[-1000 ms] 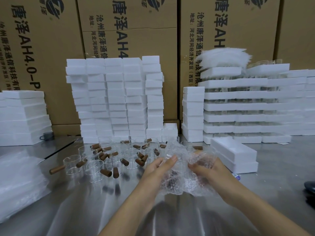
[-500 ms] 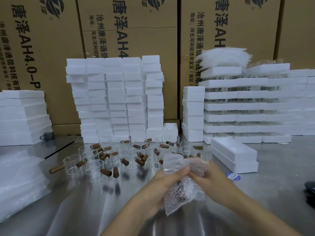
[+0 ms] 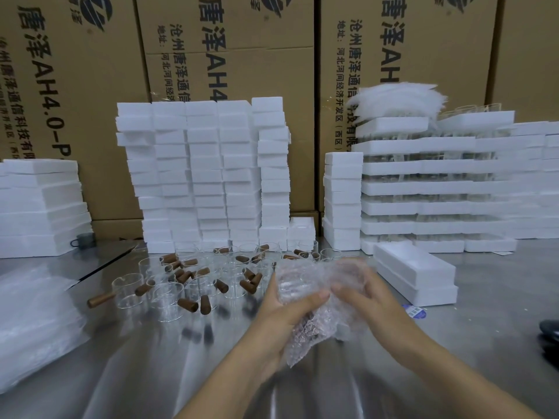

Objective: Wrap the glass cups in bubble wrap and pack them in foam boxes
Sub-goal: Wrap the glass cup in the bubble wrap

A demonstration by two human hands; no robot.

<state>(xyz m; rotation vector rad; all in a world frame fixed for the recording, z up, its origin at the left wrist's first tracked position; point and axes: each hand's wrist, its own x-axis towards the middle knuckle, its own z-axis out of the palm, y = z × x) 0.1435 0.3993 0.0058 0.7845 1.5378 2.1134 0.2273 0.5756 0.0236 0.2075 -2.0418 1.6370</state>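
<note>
**Both hands closed on a bubble-wrapped cup above the counter**

Your left hand (image 3: 287, 319) grips the bubble-wrap bundle (image 3: 314, 275) from the left. Its thumb lies across the front and its other fingers are hidden behind the plastic. Your right hand (image 3: 366, 300) meets it from the right, its fingers (image 3: 343, 290) curled onto the wrap just beside your left thumb. Through the bubbles you can make out the wrapped cup (image 3: 295, 287), and its brown handle (image 3: 307, 326) shows low in the bundle. You are holding the bundle up off the steel counter (image 3: 157, 367), with loose wrap hanging below your hands.

Beyond your hands, bare glass cups (image 3: 169, 294) with brown handles stand clustered on the counter. A white foam box (image 3: 414, 273) lies on the counter just to the right of the bundle. Behind the cups, stacks of foam boxes (image 3: 205, 176) rise in front of printed cardboard cartons (image 3: 230, 55). Further right are stacked foam trays (image 3: 423, 189) with glass showing between the layers. A pile of bubble-wrap sheets (image 3: 33, 316) lies on the counter at your far left.
</note>
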